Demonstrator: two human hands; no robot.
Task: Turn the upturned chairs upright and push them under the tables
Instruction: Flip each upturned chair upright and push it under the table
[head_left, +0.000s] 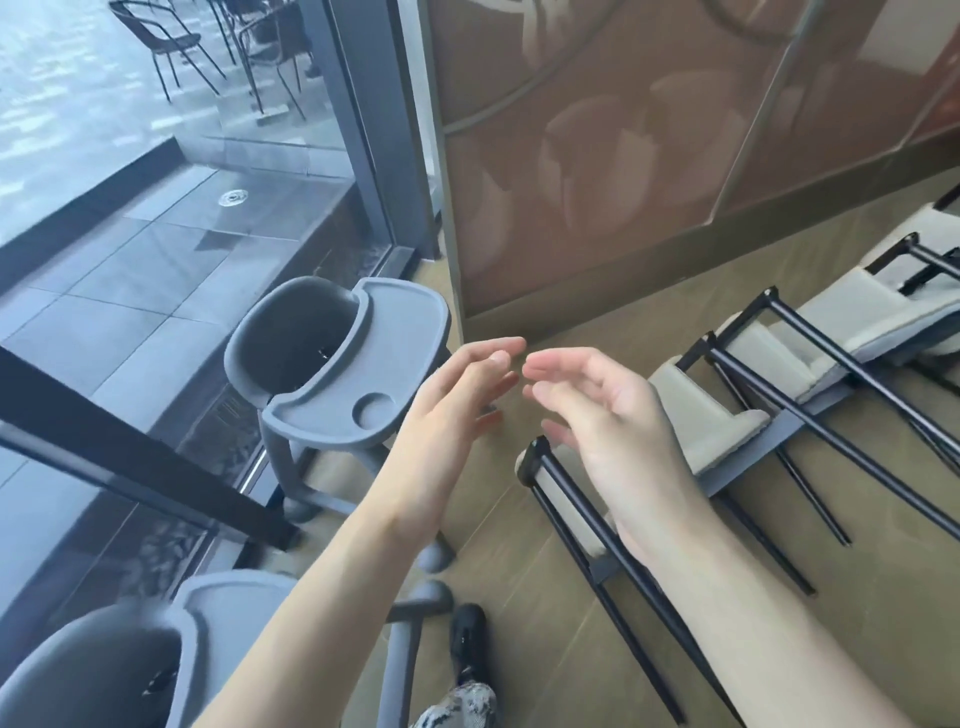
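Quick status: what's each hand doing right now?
Left hand: open, holding nothing.
Right hand: open, fingers loosely curled, holding nothing.

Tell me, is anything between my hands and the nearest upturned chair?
Nothing visible. Both hands are empty; the right hand hovers just above the nearest upturned chair, and the left hand is beside it. The grey high chair stands off to the left.
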